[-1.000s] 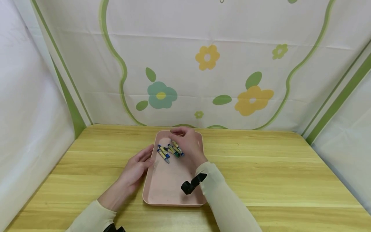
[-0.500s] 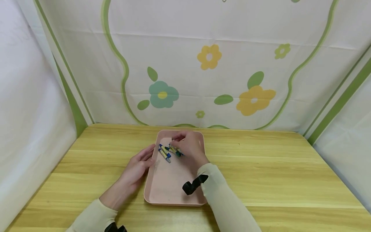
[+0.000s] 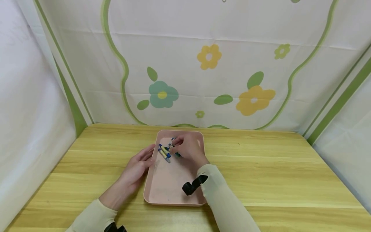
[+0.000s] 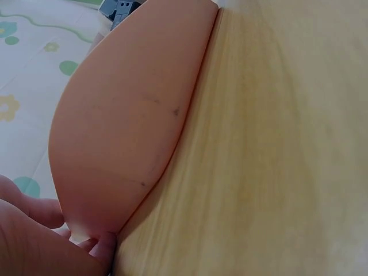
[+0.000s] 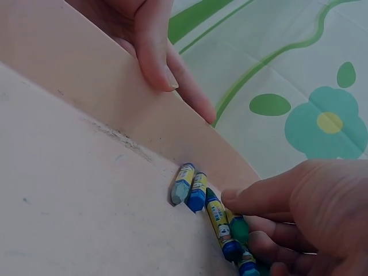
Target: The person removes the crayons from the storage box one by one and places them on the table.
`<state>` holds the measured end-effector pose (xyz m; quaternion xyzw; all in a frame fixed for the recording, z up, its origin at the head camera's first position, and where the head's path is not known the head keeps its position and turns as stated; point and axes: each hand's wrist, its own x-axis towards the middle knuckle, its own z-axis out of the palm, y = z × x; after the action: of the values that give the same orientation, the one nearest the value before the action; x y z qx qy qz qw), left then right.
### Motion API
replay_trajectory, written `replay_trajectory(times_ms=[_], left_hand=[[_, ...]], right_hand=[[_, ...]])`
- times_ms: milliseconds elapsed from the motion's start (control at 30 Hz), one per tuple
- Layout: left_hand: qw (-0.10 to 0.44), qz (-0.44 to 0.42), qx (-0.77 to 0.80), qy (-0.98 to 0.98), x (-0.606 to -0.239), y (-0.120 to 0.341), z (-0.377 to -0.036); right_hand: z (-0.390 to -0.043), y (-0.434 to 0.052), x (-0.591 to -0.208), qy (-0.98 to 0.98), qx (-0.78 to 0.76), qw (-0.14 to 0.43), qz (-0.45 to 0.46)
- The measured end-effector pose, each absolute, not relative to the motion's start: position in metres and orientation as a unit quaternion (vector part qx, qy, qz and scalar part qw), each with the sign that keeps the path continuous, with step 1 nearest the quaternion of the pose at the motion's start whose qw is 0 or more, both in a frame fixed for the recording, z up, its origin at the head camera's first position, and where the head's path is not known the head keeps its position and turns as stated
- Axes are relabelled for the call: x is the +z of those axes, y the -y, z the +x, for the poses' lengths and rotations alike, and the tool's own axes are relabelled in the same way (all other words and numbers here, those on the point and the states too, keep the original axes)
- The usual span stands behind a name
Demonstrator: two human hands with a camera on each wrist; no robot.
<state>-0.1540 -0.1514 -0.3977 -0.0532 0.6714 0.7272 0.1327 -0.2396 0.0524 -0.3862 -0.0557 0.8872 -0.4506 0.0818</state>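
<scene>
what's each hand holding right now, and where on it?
Right hand pinches crayons in the pink tray; the exact hold point is hidden. Left hand holds nothing, its straight fingers resting against the tray's left rim.

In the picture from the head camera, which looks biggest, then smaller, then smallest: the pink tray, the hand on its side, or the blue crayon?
1. The pink tray looks biggest.
2. The left hand, resting against the tray's left rim, looks smaller.
3. The blue crayon looks smallest.

All three sit close together on the table, so nearness barely skews this.

Right hand [image 3: 188, 149] gathers crayons [image 3: 165, 153] in pink tray [image 3: 169, 187].
</scene>
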Motion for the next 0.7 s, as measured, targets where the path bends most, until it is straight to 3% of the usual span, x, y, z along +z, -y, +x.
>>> replay_trajectory(times_ms=[700], left_hand=[[0.132,-0.055,0.727,-0.672,-0.3978,0.1521,-0.1534]], right_hand=[[-0.2374,-0.0526,-0.3849,-0.904,-0.42,0.05,-0.069]])
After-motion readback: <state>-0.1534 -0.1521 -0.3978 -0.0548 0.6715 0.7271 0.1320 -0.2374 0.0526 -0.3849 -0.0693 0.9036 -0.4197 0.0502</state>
